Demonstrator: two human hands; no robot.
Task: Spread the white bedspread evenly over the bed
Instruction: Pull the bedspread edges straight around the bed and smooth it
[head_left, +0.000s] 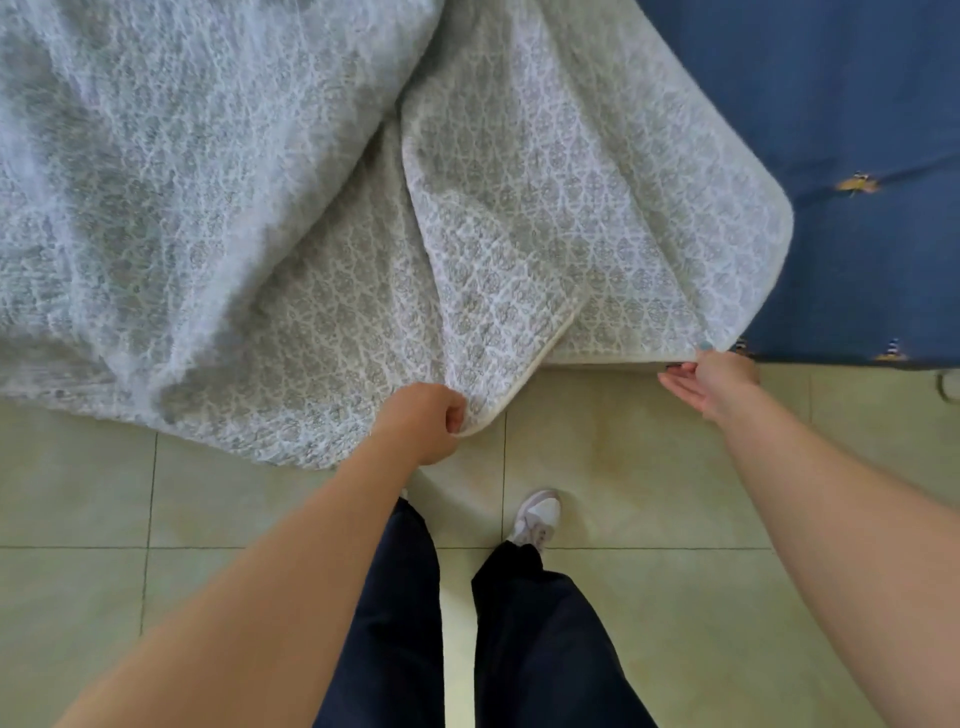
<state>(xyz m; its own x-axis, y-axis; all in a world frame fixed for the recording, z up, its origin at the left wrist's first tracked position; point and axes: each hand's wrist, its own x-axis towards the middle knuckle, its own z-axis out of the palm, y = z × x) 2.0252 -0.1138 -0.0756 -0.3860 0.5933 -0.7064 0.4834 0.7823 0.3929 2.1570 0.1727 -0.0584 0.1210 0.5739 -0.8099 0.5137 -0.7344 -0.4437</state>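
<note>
The left hand (423, 423) is gripping the bedspread (260, 182) hem in curled fingers; the right hand (714, 382) is pinching it. Blue bed (857, 130) is showing rightward.

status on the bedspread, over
Left hand grips folded corner of white quilted patterned bedspread. Right hand pinches its hem. Bedspread bunched, blue printed sheet bare on the right. No obstruction seen.

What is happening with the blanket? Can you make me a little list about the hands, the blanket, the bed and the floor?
Bedspread: white, patterned, rumpled, not yet spread flat
Left hand: grips a folded-over corner of it
Right hand: thumb on its hem, fingers straight beneath
Bed: blue, uncovered on the right
Floor: pale tiles
</note>
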